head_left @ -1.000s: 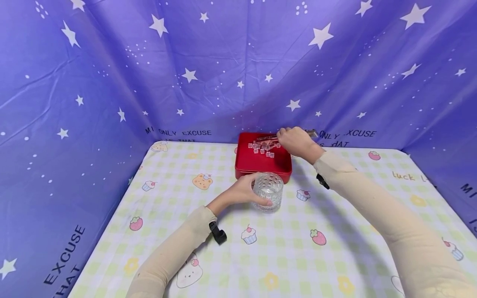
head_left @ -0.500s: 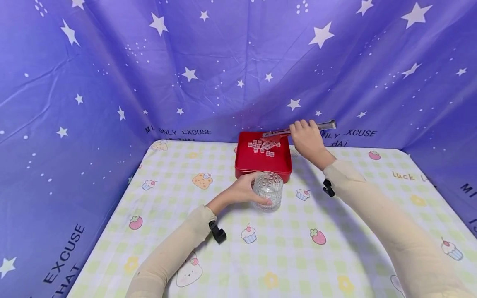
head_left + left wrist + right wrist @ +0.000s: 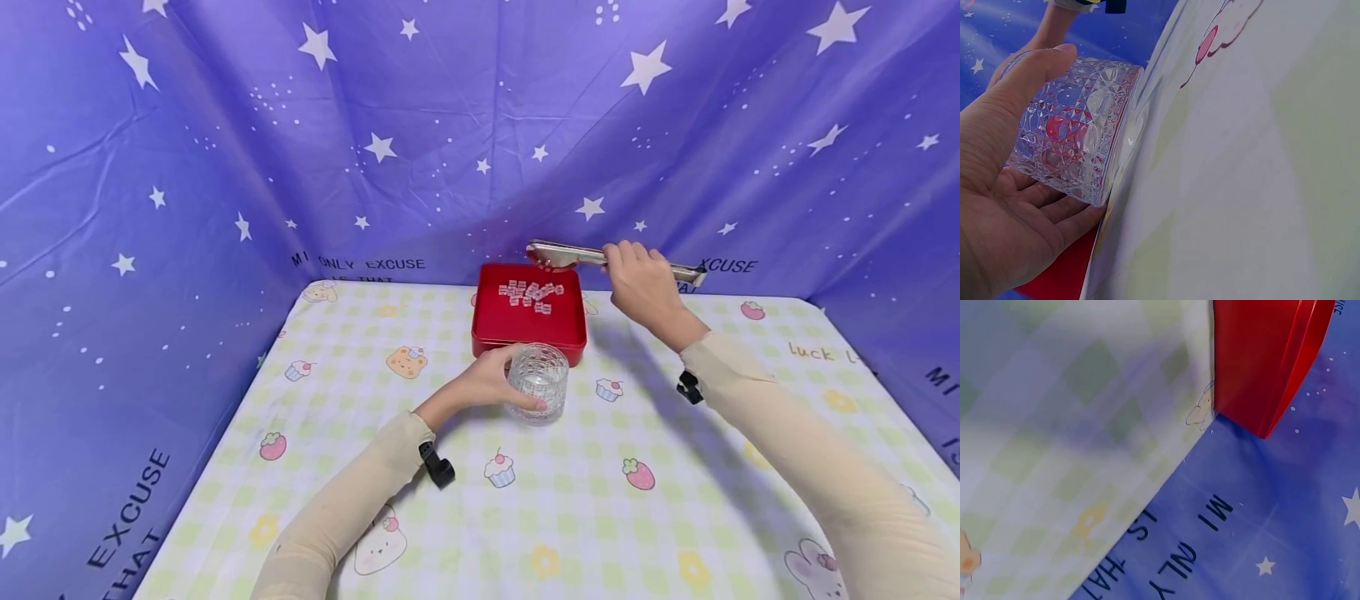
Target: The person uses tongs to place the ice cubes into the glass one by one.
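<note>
My left hand [image 3: 483,382] grips a clear, diamond-patterned glass tumbler [image 3: 546,379] that stands on the table in front of a red tin [image 3: 495,329]. In the left wrist view the thumb lies over the near side of the tumbler [image 3: 1079,125], and the other fingers reach under its far side. Several small clear cubes [image 3: 532,293] are grouped on top of the tin. My right hand [image 3: 645,283] holds metal tongs [image 3: 577,253] by the middle, raised nearly level, their tips above the tin's back edge. I cannot tell whether the tips hold a cube.
A checked tablecloth [image 3: 570,500] with printed cupcakes and strawberries covers the table. A blue star-patterned curtain [image 3: 450,192] hangs right behind the tin and along both sides. The right wrist view shows the side of the tin [image 3: 1260,362] near the table's back edge.
My right hand has lifted the tongs up from the cubes and drawn them back to the right. The left hand and the tumbler have stayed put.
</note>
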Demonstrator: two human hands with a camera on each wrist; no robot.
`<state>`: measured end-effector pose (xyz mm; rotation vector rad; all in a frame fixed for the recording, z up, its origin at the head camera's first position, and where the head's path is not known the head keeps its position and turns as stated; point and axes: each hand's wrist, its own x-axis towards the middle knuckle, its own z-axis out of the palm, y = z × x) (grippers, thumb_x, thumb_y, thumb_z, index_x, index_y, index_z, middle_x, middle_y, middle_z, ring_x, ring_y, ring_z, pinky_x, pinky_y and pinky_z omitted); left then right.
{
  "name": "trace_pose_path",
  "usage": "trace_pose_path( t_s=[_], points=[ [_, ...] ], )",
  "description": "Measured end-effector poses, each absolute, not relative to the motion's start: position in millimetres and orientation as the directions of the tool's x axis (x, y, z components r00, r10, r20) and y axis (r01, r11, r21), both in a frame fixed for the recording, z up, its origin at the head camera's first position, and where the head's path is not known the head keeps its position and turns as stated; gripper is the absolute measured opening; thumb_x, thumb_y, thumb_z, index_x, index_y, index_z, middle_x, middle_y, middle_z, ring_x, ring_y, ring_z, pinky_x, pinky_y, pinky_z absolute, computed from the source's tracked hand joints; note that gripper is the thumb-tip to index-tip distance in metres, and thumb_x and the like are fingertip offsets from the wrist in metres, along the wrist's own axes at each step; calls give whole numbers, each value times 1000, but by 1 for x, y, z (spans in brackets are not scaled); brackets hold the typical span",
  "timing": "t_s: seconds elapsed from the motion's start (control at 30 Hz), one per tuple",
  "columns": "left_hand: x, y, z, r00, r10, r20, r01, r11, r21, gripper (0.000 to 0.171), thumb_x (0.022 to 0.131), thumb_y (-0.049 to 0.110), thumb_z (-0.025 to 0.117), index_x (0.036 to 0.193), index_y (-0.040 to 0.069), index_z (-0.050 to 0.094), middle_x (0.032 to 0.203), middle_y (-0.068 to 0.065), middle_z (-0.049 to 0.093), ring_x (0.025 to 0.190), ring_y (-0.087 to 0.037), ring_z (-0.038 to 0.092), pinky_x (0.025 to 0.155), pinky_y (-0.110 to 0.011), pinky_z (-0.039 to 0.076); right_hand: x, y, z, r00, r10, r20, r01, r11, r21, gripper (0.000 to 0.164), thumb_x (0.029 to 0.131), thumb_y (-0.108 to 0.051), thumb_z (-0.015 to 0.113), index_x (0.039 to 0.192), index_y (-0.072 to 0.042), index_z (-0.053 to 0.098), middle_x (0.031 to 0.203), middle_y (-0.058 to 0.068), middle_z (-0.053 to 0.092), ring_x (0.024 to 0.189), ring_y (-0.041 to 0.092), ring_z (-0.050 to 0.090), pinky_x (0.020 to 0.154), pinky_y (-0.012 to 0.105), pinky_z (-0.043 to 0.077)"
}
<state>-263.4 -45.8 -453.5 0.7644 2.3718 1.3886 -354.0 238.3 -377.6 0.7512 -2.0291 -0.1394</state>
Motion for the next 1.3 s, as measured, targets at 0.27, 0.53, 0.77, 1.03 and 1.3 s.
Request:
trace_pose_path(
  t_s=[0.27, 0.53, 0.77, 1.03, 1.3],
  points=[
    [-264, -46, -453, -816, 577, 14, 294, 395, 871, 90, 69, 32, 95, 148, 19, 52, 140, 2, 62, 131, -15, 56, 113, -38, 48, -342, 250, -363, -267, -652, 710, -578, 698, 424, 37, 110, -19, 35, 101, 10, 56, 71, 17, 53, 54, 33, 51, 39, 42, 45],
    [-264, -45, -452, -828, 560, 9, 282, 404, 870, 91, 68, 32, 96, 146, 17, 52, 137, 2, 63, 128, -15, 57, 112, -38, 49, -334, 258, -356, -139, -747, 650, -704, 536, 466, 41, 113, -20, 31, 98, 10, 55, 70, 14, 49, 54, 28, 47, 40, 39, 44],
    [-261, -43, -451, -848, 529, 34, 282, 394, 875, 84, 65, 32, 98, 138, 15, 59, 126, 3, 67, 119, -13, 60, 107, -33, 52, -324, 255, -365, -102, -810, 577, -750, 444, 491, 39, 112, -19, 31, 98, 8, 55, 71, 11, 50, 53, 24, 48, 42, 33, 45],
    [-261, -44, -452, -850, 524, 56, 300, 394, 869, 80, 65, 31, 98, 135, 14, 62, 124, 4, 69, 118, -11, 61, 105, -31, 53, -315, 251, -378, -55, -851, 521, -767, 371, 524, 38, 112, -22, 32, 95, 3, 55, 74, 12, 53, 56, 26, 53, 44, 36, 50],
    [-264, -45, -452, -831, 552, 73, 308, 346, 886, 82, 66, 28, 98, 138, 18, 60, 131, 6, 66, 126, -10, 56, 113, -34, 47, -312, 252, -386, -45, -876, 480, -756, 344, 557, 43, 113, -24, 29, 95, 3, 57, 76, 12, 53, 63, 27, 55, 49, 37, 54]
  ],
)
